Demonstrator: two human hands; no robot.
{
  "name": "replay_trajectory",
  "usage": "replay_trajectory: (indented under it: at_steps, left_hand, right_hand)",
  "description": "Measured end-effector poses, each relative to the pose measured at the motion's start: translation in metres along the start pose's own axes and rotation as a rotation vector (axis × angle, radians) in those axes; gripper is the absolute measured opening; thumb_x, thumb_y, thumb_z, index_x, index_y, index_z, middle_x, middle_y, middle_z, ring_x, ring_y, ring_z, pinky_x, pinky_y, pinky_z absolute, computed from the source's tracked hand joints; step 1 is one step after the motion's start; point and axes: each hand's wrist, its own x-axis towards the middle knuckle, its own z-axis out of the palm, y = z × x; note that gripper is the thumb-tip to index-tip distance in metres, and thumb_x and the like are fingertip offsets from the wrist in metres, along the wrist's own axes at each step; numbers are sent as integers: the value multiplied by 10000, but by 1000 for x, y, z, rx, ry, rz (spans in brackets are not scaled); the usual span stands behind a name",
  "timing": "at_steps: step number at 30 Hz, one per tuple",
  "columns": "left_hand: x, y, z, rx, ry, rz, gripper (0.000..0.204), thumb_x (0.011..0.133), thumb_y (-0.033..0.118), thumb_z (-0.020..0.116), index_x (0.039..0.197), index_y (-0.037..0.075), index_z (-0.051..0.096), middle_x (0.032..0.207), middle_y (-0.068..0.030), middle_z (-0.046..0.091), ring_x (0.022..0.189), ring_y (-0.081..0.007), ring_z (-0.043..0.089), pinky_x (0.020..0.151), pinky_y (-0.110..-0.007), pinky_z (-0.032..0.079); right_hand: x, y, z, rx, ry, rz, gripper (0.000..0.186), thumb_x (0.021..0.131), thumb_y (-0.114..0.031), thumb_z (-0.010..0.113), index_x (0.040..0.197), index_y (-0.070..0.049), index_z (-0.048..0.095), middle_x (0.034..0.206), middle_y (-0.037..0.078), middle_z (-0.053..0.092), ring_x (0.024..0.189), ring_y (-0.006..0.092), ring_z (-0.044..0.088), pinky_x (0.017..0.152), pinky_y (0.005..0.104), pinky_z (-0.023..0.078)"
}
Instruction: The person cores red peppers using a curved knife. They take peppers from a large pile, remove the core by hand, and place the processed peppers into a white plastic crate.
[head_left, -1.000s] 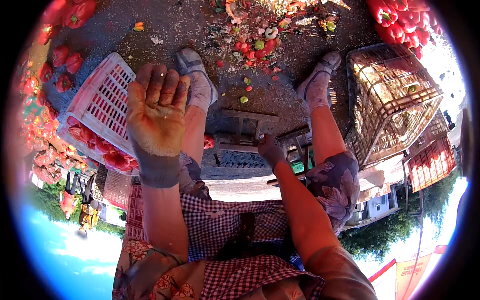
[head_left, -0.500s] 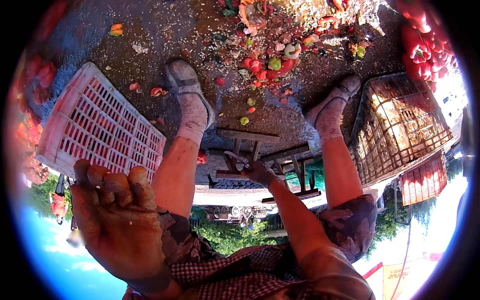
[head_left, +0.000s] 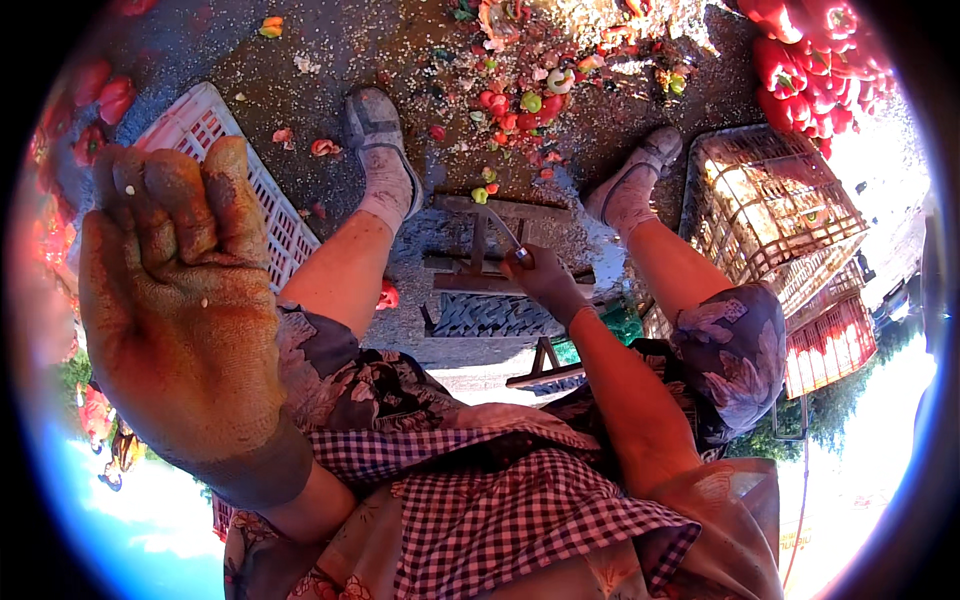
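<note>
Outdoors, red peppers (head_left: 115,100) lay at far left, blurred near the rim of the view, beside a white slatted crate (head_left: 272,190) partly hidden by the worker's left hand (head_left: 190,310). That hand, in a stained glove dotted with pale seeds, was raised close to the camera, palm upturned and open, its fingers side by side and lightly curled, the forearm rising from the lower edge. Seeds and pepper scraps (head_left: 530,108) littered the ground beyond the feet. Between the knees, the knife (head_left: 503,227) pointed forward and to the left, its blade over a low wooden frame (head_left: 500,207). The gloved right hand (head_left: 545,283) was clenched around the handle, its forearm reaching inward from the lower right, above a checked apron (head_left: 520,520). Farther right stood a grimy openwork crate (head_left: 775,200), with a heap of glossy red peppers (head_left: 815,85) behind it.
</note>
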Motion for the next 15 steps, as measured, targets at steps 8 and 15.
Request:
replay_trajectory:
  at_steps: [8,15]
  left_hand:
    - [-23,-9,28,-54,-8,328,302,1020,114,466,1252,-76,494,1018,-75,538,927,-194,486,1122,-465,366]
    - [-69,-8,33,-24,-189,487,218,965,152,574,1120,0,588,876,-22,555,782,-154,495,978,-407,478]
  right_hand:
    - [-51,-167,-90,897,511,-736,165,984,-146,617,1059,1,624,973,69,654,795,171,678,726,288,565]
    - [-113,-176,-33,1317,165,-824,207,948,-204,680,1047,-39,602,879,65,642,682,192,694,530,348,593]
